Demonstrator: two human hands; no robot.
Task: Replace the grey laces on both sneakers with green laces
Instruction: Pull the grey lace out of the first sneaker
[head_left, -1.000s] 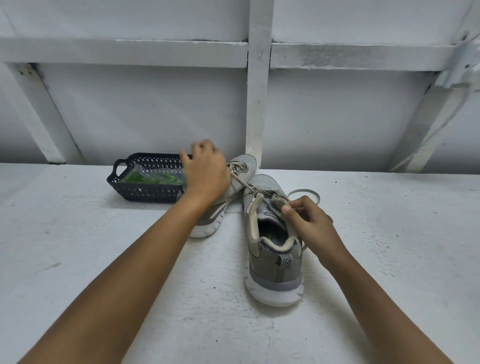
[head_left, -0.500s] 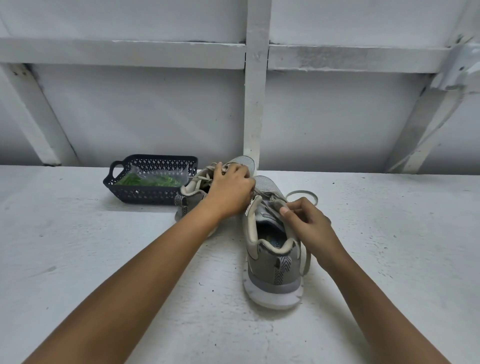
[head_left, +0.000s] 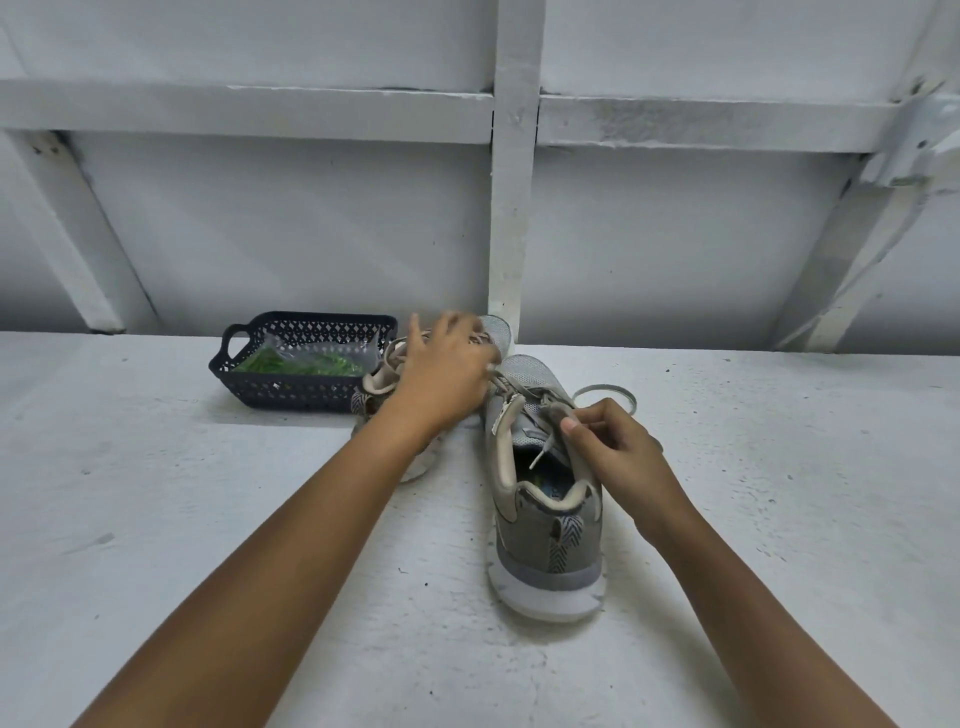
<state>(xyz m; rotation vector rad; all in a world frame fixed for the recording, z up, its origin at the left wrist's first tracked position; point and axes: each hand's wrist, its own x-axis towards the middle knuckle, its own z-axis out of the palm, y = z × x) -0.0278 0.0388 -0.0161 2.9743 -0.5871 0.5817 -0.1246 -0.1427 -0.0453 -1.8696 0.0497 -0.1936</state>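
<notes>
The right hand (head_left: 618, 447) pinches the grey lace (head_left: 540, 454) at the top of the near sneaker (head_left: 545, 525); the left hand (head_left: 447, 376) is blurry over the far sneaker (head_left: 375, 382), so its grip cannot be told; the lace looks soft and light, best held by its stiff tip; green laces (head_left: 296, 364) lie in the basket (head_left: 291, 392).

- Reaching in from the lower left with a bare left forearm, angled forward and rightward.
- Holding the left hand (head_left: 447, 376) back-up, wrist straight; blurred, thumb and fingers lifted at the far edge, grip unclear.
- Reaching in from the lower right with a bare right forearm, angled forward and leftward.
- Curling the right hand (head_left: 618, 449) inward, thumb tip against forefinger, pinching a grey lace (head_left: 541, 453).
- Set near each other, not touching, left farther out.
</notes>
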